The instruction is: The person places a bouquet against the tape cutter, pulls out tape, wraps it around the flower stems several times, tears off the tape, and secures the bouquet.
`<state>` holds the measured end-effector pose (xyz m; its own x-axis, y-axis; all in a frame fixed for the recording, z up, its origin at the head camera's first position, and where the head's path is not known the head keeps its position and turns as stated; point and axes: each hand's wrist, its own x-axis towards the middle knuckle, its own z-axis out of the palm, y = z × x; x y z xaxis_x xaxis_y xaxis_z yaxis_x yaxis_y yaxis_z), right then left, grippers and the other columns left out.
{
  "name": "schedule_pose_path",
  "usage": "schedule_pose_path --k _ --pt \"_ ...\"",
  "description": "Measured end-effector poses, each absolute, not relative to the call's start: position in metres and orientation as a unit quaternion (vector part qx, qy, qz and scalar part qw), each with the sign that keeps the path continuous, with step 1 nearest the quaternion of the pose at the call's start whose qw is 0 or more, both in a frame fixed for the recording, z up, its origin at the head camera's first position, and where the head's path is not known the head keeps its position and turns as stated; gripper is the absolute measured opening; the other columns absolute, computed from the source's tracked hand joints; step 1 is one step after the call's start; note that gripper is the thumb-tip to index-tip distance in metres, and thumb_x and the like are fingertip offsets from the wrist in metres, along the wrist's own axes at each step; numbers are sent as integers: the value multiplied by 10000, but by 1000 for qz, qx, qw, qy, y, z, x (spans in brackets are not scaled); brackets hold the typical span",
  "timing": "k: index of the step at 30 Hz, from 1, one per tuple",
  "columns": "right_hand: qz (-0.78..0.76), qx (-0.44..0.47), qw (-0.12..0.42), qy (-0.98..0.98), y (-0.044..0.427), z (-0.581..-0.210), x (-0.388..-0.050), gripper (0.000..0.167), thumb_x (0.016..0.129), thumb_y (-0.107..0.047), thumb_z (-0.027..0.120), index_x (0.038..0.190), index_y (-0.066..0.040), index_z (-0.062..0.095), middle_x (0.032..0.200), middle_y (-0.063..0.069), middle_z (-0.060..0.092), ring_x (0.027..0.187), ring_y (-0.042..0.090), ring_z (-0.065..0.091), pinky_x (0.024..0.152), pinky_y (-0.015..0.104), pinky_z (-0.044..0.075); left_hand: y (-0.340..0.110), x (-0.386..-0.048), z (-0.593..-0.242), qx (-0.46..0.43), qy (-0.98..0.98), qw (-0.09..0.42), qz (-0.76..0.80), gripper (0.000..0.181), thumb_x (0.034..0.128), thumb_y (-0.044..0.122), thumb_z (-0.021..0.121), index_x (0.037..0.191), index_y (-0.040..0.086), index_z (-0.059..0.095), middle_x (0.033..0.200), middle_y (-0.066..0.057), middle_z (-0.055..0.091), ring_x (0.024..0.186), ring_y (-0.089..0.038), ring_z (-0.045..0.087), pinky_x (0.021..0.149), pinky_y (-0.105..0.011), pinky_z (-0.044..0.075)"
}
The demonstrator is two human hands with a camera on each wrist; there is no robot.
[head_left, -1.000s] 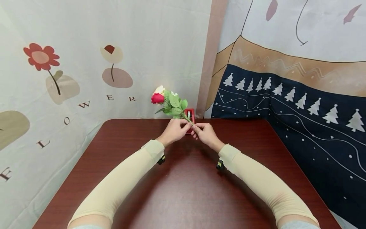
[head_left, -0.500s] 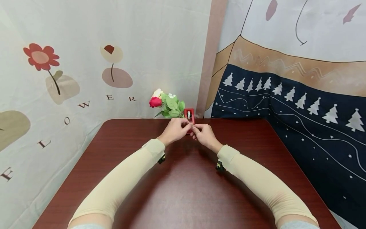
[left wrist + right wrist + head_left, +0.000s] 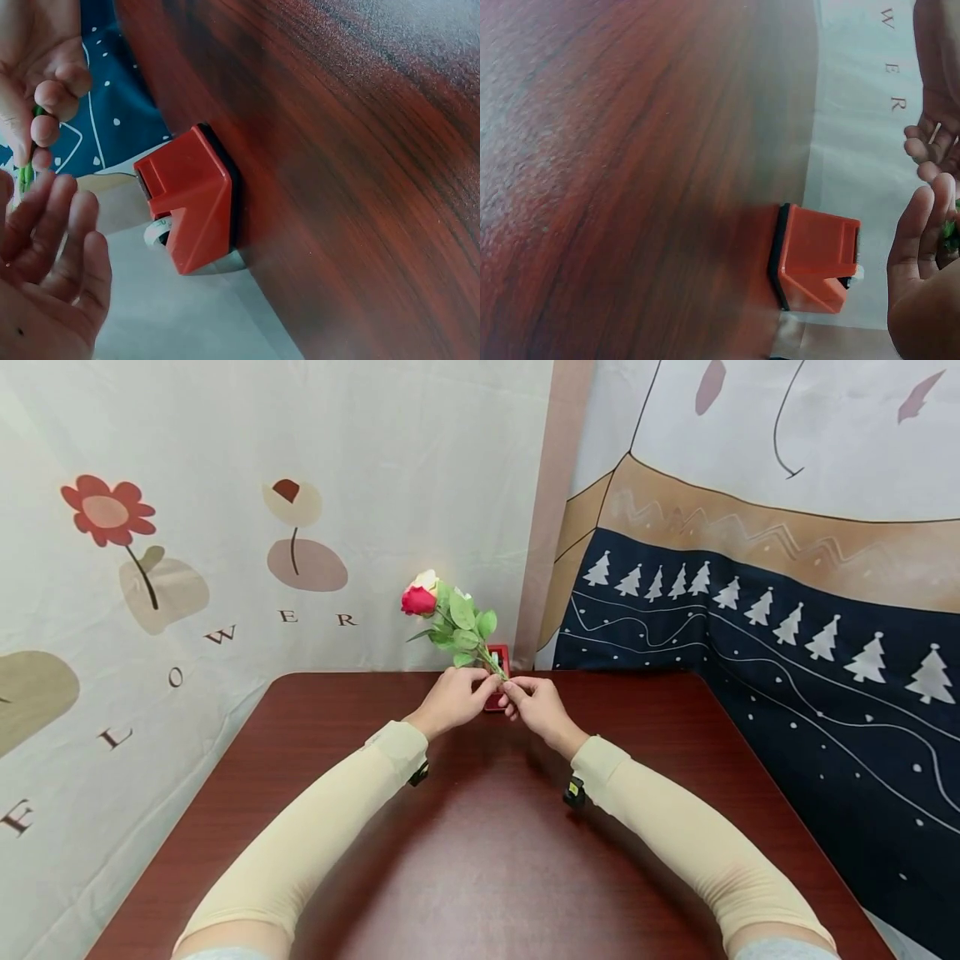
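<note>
A small bunch of roses, with a red rose (image 3: pixel 418 601), a pale yellow bloom (image 3: pixel 427 580) and green leaves (image 3: pixel 462 617), is held up over the far table edge, heads leaning left. My left hand (image 3: pixel 452 700) pinches the stems (image 3: pixel 491 663) between thumb and forefinger. Close beside it, my right hand (image 3: pixel 542 710) pinches the lower stem ends, which show green in the left wrist view (image 3: pixel 27 174). Behind and below both hands stands a red tape dispenser (image 3: pixel 199 199) with a white roll (image 3: pixel 157 232); the hands partly hide it in the head view.
The dark reddish-brown table (image 3: pixel 495 860) spreads in front of the hands. A pale curtain with printed flowers (image 3: pixel 420 485) hangs behind it, and a navy cloth with white trees (image 3: pixel 750 677) hangs to the right.
The flower heads dipped down and left half a second ago. Now they are raised again and slightly farther right, the stems showing more. Both hands keep their pinch, almost in place.
</note>
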<state>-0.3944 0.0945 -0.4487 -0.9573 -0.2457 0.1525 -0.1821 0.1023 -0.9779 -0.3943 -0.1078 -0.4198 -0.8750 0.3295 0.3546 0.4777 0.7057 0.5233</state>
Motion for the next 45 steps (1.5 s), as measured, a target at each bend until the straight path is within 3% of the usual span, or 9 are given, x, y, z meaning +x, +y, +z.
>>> schedule_pose_path --k 4,9,15,19,24,31,34,37,45 --pt "-674 -155 33 721 94 -448 -393 317 1135 -157 636 1267 113 737 791 -27 734 658 75 662 667 236 606 -108 -396 -420 -195 -917 113 -330 455 1179 469 464 979 165 737 731 -8 641 682 -184 559 687 -365 495" --pt "-683 -151 50 713 90 -448 -389 285 1134 -171 640 1211 75 762 869 103 763 686 107 667 704 280 615 -110 -397 -420 -152 -894 57 -417 487 1170 503 478 1284 110 743 982 -130 806 935 -346 779 871 -446 580" --pt "-687 -140 97 707 83 -454 -386 273 1140 -185 629 1193 49 760 913 127 791 712 116 687 731 300 617 -113 -398 -422 -118 -862 11 -492 456 1157 476 546 1056 91 770 930 -144 788 956 -384 777 779 -353 566" --pt "-683 -139 118 707 79 -458 -385 291 1140 -180 627 1226 69 751 913 102 792 718 107 710 729 287 624 -114 -399 -423 -95 -836 -9 -540 377 1130 404 634 1009 74 770 839 -68 741 834 -278 737 719 -275 554" --pt "-674 -152 133 711 77 -458 -383 317 1139 -170 626 1292 84 741 1059 262 803 760 110 763 733 271 644 -117 -398 -422 -96 -820 -23 -564 335 1107 367 684 1037 53 776 799 15 737 762 -133 701 785 -317 593" --pt "-620 -161 176 748 79 -452 -378 406 1141 -315 636 1398 -17 736 1315 311 760 971 234 840 869 373 680 -137 -394 -415 -98 -843 -42 -528 351 1124 384 652 1068 54 758 871 -52 762 940 -357 769 794 -329 598" --pt "-594 -160 181 767 85 -452 -378 454 1146 -340 622 1424 6 713 1316 278 773 1006 257 838 878 386 681 -152 -392 -409 -96 -854 -55 -508 351 1125 372 651 1079 39 754 870 -57 746 970 -397 759 768 -297 591" --pt "-577 -155 178 782 94 -452 -378 443 1152 -301 609 1423 36 701 1273 253 796 1002 274 833 871 388 681 -173 -390 -405 -96 -866 -81 -484 343 1127 363 652 1068 41 755 852 -44 725 923 -337 740 763 -296 590" --pt "-554 -131 177 803 117 -452 -383 434 1150 -306 611 1385 43 717 1146 176 831 981 261 817 870 356 677 -236 -379 -417 -86 -891 -163 -414 362 1143 340 623 1122 0 746 831 -50 701 859 -245 691 894 -439 615"
